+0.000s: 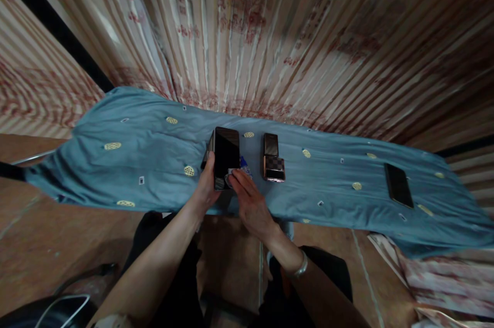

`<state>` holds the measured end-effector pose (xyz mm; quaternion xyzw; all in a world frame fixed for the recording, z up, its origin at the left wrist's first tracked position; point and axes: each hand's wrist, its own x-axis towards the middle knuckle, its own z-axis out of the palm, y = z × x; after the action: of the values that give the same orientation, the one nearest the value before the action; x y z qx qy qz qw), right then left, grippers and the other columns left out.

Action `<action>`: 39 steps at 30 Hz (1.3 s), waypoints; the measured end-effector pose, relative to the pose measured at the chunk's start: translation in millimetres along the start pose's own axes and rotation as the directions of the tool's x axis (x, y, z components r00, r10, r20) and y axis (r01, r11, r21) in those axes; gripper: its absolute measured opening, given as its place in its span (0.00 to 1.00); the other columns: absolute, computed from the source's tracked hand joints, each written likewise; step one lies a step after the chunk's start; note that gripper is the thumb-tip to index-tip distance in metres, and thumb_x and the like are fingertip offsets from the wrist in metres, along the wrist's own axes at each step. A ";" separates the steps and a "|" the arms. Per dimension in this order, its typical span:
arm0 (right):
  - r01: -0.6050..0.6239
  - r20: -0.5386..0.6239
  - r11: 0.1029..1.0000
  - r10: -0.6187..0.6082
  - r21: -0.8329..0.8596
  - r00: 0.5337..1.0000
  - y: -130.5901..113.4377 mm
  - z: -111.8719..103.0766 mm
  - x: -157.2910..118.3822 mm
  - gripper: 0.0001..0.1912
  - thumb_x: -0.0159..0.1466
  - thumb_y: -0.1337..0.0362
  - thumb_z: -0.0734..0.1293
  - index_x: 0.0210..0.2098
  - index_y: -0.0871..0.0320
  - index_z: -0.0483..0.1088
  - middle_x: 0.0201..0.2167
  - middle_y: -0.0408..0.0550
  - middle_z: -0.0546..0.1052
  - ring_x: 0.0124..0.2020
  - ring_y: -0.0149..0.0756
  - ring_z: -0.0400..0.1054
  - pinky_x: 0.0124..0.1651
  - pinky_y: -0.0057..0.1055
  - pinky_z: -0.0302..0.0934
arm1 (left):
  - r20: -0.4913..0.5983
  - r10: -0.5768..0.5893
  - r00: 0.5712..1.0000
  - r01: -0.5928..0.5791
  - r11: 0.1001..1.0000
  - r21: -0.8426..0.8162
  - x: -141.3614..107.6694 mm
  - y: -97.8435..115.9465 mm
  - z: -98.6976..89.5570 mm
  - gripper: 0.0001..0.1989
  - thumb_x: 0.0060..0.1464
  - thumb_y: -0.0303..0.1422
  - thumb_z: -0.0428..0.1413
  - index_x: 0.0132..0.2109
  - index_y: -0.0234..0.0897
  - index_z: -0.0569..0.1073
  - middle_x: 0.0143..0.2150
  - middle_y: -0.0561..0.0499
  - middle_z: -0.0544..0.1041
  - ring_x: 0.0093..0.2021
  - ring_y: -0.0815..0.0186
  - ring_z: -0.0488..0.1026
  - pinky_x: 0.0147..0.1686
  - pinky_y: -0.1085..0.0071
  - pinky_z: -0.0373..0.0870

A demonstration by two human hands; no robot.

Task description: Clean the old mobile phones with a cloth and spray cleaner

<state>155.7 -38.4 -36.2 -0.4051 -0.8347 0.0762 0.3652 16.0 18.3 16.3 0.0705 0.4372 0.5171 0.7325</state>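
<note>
My left hand (207, 181) grips a smartphone (227, 148) with a black glossy screen, its thumb along the left edge. Another dark flat object (208, 149) shows partly behind that edge; what it is I cannot tell. With fingers together, my right hand (252, 204) presses a small whitish cloth (230, 172) against the lower right part of the screen. Part of a blue-and-white packet (244, 166) sticks out beside the phone, near my right fingertips. To the right lie two small folding phones (270, 145), the nearer one checkered (275, 167).
A blue patterned cloth (324, 174) covers the long narrow table. Farther right on it lies another black phone (399, 185). A pleated curtain (247, 35) hangs right behind the table, and a black pole (57, 24) slants at the left.
</note>
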 end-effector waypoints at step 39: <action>0.030 -0.018 0.998 -0.031 -0.060 0.999 0.7 -2.2 4.0 0.32 0.69 0.78 0.54 0.72 0.63 0.57 0.65 0.59 0.71 0.74 0.41 0.54 0.72 0.49 0.61 | 0.112 -0.078 0.991 0.079 0.997 -0.005 -1.3 -7.6 6.5 0.35 0.70 0.51 0.37 0.56 0.30 0.80 0.39 0.40 0.85 0.42 0.53 0.83 0.42 0.62 0.81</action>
<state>156.1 -35.4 -32.7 -0.4038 -0.8391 0.0419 0.3620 25.7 16.0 16.8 0.0787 0.3957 0.4852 0.7757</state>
